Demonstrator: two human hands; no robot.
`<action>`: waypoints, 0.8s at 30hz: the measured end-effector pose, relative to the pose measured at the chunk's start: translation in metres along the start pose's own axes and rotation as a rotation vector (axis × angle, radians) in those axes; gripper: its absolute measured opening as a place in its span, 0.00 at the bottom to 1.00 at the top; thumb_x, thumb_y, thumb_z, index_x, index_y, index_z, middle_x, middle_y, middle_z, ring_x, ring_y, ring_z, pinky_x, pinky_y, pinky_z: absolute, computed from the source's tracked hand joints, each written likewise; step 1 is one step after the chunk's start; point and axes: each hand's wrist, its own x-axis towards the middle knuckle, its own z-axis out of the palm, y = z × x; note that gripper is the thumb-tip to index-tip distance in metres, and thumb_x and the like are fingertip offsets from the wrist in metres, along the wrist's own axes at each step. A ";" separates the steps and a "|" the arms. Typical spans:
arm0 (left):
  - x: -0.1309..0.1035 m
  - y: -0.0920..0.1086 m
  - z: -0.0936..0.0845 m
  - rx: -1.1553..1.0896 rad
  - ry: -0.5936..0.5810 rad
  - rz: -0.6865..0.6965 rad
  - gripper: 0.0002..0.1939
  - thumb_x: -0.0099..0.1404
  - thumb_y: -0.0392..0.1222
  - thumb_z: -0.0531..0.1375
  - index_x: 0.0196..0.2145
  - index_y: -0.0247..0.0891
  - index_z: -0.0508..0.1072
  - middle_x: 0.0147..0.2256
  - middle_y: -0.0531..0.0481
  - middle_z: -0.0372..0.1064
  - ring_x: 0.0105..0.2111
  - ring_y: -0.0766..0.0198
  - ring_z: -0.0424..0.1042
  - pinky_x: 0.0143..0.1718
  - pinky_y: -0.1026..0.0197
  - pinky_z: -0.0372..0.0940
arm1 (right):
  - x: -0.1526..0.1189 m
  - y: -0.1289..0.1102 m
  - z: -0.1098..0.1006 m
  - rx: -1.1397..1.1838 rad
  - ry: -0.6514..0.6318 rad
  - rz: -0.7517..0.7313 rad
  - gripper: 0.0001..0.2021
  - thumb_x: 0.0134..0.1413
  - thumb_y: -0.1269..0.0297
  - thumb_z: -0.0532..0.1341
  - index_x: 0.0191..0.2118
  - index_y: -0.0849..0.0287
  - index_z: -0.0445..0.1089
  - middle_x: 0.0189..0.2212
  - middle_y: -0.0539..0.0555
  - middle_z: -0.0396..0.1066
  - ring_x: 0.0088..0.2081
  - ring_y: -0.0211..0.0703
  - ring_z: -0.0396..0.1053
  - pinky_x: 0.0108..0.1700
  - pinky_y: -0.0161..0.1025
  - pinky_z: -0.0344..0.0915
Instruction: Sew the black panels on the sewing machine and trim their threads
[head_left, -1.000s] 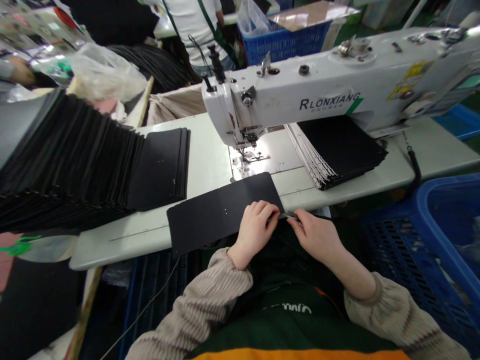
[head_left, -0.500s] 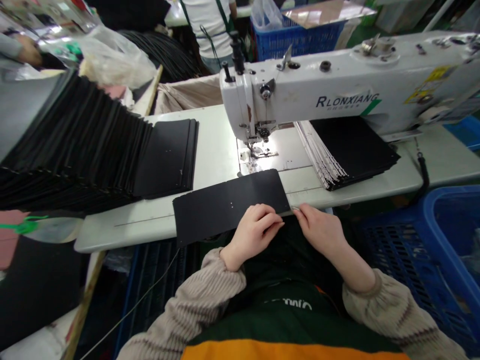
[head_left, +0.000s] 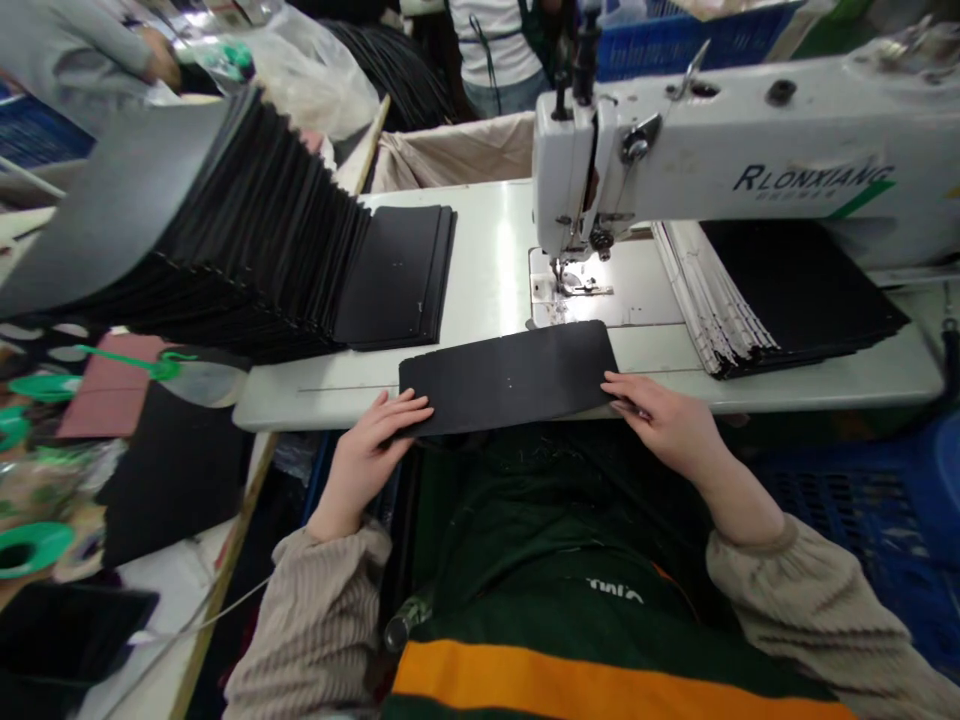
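Note:
A black rectangular panel [head_left: 517, 375] with small holes near its middle lies at the front edge of the sewing table, partly overhanging it. My left hand [head_left: 366, 455] grips its lower left corner, fingers on top and thumb below. At the opposite end, my right hand [head_left: 666, 425] pinches the panel's right edge; its fingertips are partly hidden. Just beyond the panel is the needle area [head_left: 559, 278] of a white sewing machine [head_left: 712, 150]. No part of the panel is under the needle.
Left of the machine stand a tall, leaning stack of black panels [head_left: 247, 240] and a low pile [head_left: 394, 270]. More panels with pale edges [head_left: 810, 290] lie under the machine arm. Blue crates [head_left: 862, 500] are at lower right. A person in grey sleeves [head_left: 82, 55] is at upper left.
My left hand has moved left, from near the panel's right end to its left corner. My right hand now holds the panel's right edge. The camera view has shifted left.

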 end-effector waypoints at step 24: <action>0.049 0.066 -0.032 -0.854 0.233 -0.510 0.18 0.57 0.47 0.68 0.45 0.40 0.76 0.37 0.50 0.75 0.32 0.64 0.72 0.31 0.67 0.65 | 0.012 0.020 -0.030 0.440 0.342 0.459 0.18 0.53 0.46 0.64 0.41 0.55 0.74 0.35 0.53 0.75 0.35 0.46 0.71 0.37 0.39 0.67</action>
